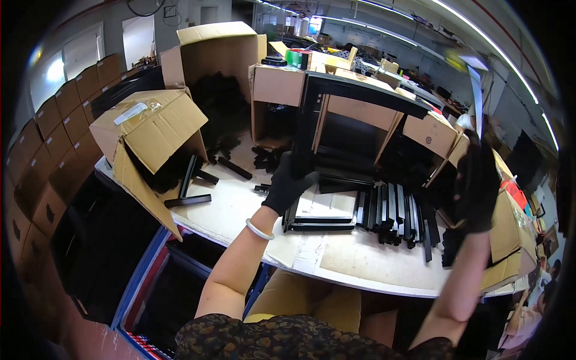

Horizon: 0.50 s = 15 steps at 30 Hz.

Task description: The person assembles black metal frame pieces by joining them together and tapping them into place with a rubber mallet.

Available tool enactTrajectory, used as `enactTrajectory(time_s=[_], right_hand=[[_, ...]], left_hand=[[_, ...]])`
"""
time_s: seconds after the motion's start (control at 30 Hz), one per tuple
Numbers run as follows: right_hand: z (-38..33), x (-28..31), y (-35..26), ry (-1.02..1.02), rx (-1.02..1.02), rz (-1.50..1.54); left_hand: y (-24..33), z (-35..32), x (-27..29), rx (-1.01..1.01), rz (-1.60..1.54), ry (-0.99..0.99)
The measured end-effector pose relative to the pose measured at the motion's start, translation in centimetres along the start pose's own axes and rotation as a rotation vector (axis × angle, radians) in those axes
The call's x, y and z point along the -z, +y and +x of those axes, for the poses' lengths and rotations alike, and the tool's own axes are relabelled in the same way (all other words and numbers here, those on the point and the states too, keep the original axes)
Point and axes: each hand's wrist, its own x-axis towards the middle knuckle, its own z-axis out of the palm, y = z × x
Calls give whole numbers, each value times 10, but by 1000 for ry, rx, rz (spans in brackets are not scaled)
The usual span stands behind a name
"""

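My left hand (289, 183), in a black glove, is closed round the lower end of an upright black bar. That bar joins a long top bar, and together they make an L-shaped black frame piece (305, 120) held above the table. My right hand (478, 186), also black-gloved, is raised on the right beside the cardboard boxes; motion smears its fingers, and what they hold, if anything, does not show. Between my hands a rectangular black frame (318, 227) lies on the white table (354, 264). Several black strips (393, 210) lie side by side to its right.
An open carton (162, 126) at left has loose black bars (189, 200) before it. Behind stand a taller box (216, 54) of dark pieces and cardboard compartments (277, 84). Another carton (510, 246) borders the right. Brown boxes (66, 132) are stacked far left.
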Motion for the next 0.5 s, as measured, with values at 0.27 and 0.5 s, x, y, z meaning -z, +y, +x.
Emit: enactTrajectory(time_s=[0.27, 0.5], right_hand=[[116, -21, -74, -343, 1, -381], [115, -46, -98, -464, 329, -492]], left_hand=[[-8, -3, 3, -44, 36, 2], [-18, 2, 7, -121, 30, -11]])
